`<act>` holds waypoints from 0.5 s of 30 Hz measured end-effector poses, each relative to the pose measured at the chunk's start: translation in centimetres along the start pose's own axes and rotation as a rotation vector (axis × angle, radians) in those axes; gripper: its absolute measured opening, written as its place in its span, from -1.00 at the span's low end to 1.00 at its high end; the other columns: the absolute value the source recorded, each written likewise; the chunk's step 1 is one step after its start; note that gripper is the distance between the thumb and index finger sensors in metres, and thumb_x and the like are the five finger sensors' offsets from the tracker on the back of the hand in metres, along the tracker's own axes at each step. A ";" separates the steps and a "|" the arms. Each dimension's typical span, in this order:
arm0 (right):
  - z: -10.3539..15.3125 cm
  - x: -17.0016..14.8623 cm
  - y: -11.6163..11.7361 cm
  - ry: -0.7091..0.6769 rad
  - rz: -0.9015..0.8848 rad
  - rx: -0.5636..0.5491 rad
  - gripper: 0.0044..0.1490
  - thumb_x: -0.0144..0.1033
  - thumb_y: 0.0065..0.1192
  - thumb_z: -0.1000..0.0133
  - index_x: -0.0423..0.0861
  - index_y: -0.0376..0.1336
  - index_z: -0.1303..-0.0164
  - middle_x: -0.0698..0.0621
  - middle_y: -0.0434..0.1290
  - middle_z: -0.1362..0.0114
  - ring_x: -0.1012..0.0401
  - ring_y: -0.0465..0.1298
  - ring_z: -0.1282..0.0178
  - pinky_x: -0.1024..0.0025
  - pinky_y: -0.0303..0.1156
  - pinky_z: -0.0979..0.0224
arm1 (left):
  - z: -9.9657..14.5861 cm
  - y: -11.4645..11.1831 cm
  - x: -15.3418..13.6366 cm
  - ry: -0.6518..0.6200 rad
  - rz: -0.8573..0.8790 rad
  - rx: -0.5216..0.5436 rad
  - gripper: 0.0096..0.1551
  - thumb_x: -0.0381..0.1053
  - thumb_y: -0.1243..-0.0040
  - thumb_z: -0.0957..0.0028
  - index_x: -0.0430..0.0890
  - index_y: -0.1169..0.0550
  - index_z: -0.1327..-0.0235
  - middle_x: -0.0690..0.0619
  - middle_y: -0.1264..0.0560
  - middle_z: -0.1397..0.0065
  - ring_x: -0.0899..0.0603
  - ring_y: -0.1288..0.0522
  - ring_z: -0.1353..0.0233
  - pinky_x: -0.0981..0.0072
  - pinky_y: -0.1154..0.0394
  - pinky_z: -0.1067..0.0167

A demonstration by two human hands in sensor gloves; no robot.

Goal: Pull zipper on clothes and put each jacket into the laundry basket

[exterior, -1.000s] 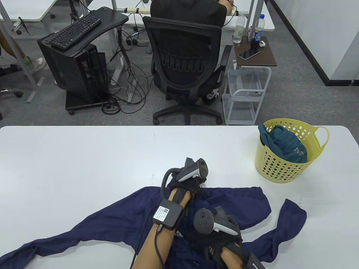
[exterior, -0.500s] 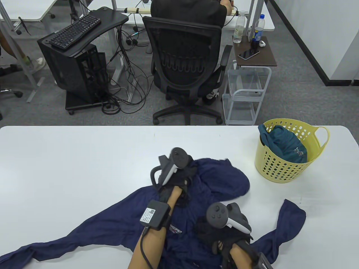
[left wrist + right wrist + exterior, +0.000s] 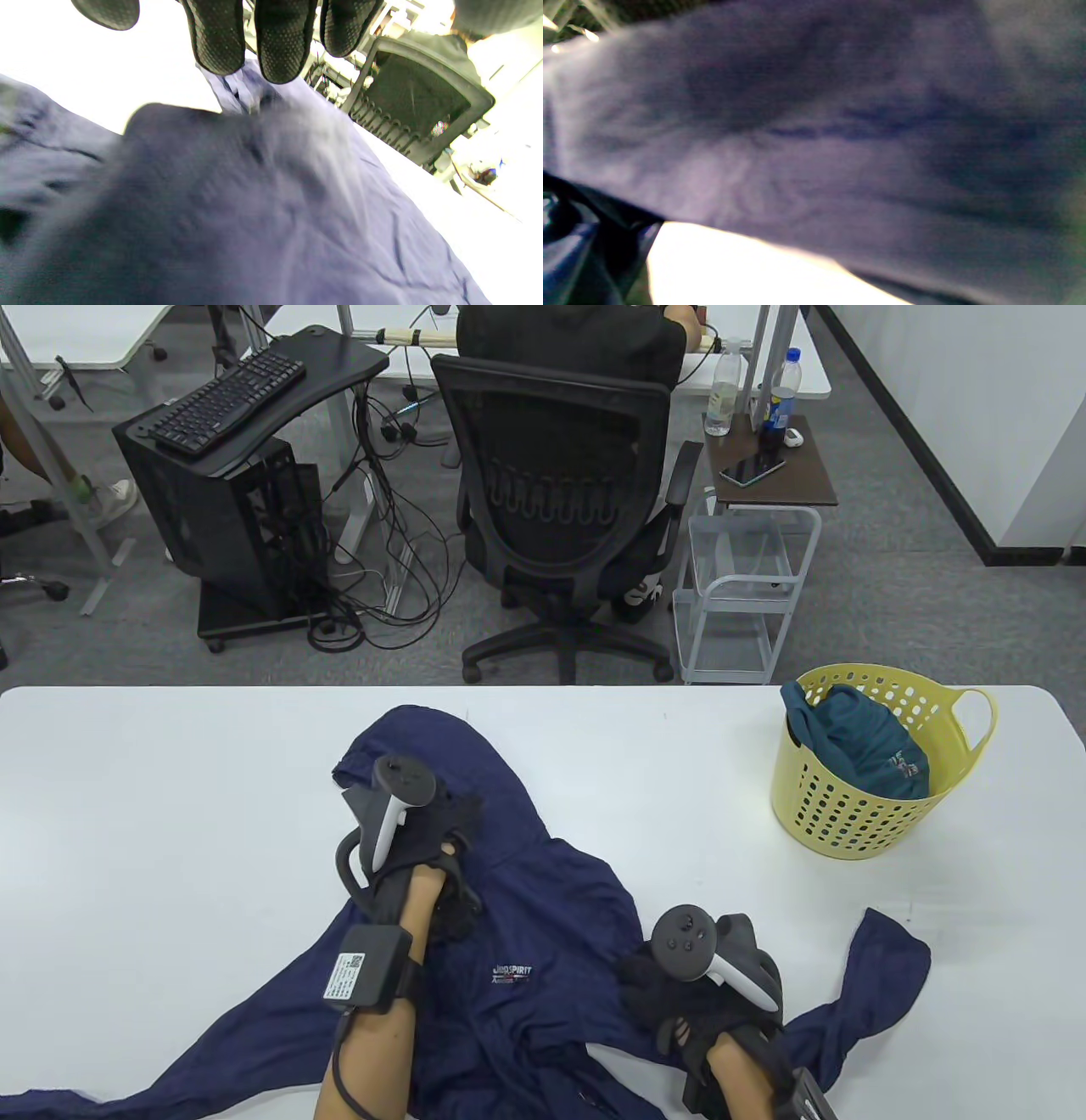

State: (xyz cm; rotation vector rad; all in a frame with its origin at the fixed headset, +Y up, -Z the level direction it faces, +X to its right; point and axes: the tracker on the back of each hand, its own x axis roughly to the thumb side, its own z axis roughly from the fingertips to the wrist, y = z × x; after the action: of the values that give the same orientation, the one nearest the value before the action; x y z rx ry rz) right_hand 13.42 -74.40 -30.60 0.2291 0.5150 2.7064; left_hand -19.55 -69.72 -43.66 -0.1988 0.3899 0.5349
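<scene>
A navy jacket [image 3: 543,916] lies spread over the white table [image 3: 170,814], hood [image 3: 407,734] toward the far edge, a white chest logo [image 3: 512,974] facing up. My left hand [image 3: 458,814] rests on the cloth below the hood. In the left wrist view its fingertips [image 3: 280,46] hang straight over the jacket [image 3: 271,203], thumb apart. My right hand [image 3: 653,984] sits on the jacket's right side, fingers curled into the cloth; its wrist view is filled with blurred navy fabric [image 3: 814,127]. A yellow laundry basket [image 3: 857,823] at the right holds a teal jacket [image 3: 857,738].
One navy sleeve [image 3: 882,976] trails right below the basket; the other [image 3: 127,1090] runs to the bottom-left corner. Beyond the table's far edge stand an office chair [image 3: 560,500] with a seated person and a white wire cart [image 3: 738,594].
My left hand swept from the table's middle up and to the left, carrying the hood and upper jacket with it. The logo turned into view. My right hand shifted slightly right.
</scene>
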 end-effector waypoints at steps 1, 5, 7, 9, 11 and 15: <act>0.1 0.2 -0.1 -0.004 0.001 -0.017 -0.31 0.04 0.23 -0.10 0.09 0.32 -0.46 -0.04 0.26 -0.70 -0.18 0.26 -0.60 -0.26 0.20 -0.49 | 0.8 0.8 -0.5 0.001 -0.012 0.008 -0.11 0.52 -0.05 0.17 0.23 -0.34 -0.48 0.07 -0.37 -0.63 -0.30 -0.33 -0.55 -0.59 -0.18 -0.29; 0.4 0.8 -0.4 -0.034 -0.003 -0.088 -0.30 0.04 0.23 -0.09 0.08 0.32 -0.47 -0.03 0.25 -0.71 -0.20 0.22 -0.62 -0.27 0.17 -0.50 | 4.4 2.7 -2.2 0.001 -0.091 0.049 -0.27 0.39 -0.12 0.10 0.21 -0.48 -0.38 0.06 -0.48 -0.54 -0.31 -0.37 -0.51 -0.61 -0.19 -0.27; 0.4 1.4 -0.3 -0.052 0.007 -0.117 -0.29 0.05 0.24 -0.09 0.09 0.30 -0.48 -0.03 0.22 -0.72 -0.20 0.17 -0.65 -0.29 0.15 -0.51 | 7.2 2.5 -3.4 0.008 -0.190 0.052 -0.35 0.33 -0.15 0.07 0.18 -0.56 -0.31 0.07 -0.57 -0.45 -0.30 -0.47 -0.41 -0.61 -0.22 -0.25; 0.1 2.0 0.0 -0.071 0.020 -0.129 -0.26 0.06 0.25 -0.08 0.10 0.27 -0.51 -0.01 0.18 -0.74 -0.21 0.09 -0.68 -0.31 0.09 -0.53 | 9.5 1.3 -4.5 0.027 -0.323 -0.024 -0.40 0.32 -0.17 0.06 0.18 -0.62 -0.25 0.09 -0.65 -0.35 -0.25 -0.57 -0.31 -0.56 -0.29 -0.24; -0.4 2.6 0.4 -0.082 0.040 -0.117 -0.23 0.06 0.28 -0.07 0.12 0.24 -0.53 0.03 0.13 -0.76 -0.20 0.01 -0.71 -0.32 0.02 -0.56 | 11.1 -0.7 -5.5 0.052 -0.439 -0.164 -0.32 0.38 -0.16 0.07 0.17 -0.58 -0.32 0.07 -0.61 -0.42 -0.25 -0.56 -0.32 -0.53 -0.30 -0.25; -2.2 3.2 1.7 -0.107 0.071 0.008 -0.15 0.08 0.34 -0.04 0.20 0.13 -0.57 0.15 0.01 -0.80 -0.15 -0.12 -0.75 -0.32 -0.09 -0.61 | 12.4 -5.8 -7.4 0.022 -0.568 -0.432 0.07 0.52 -0.23 0.30 0.19 -0.29 -0.56 0.02 -0.27 -0.73 -0.37 -0.29 -0.60 -0.61 -0.19 -0.30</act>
State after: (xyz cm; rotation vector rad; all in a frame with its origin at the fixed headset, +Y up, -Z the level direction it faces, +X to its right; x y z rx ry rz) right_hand 9.47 -75.30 -31.69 0.3991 0.4955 2.7426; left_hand -18.50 -74.48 -28.84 -0.7084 0.2181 0.0481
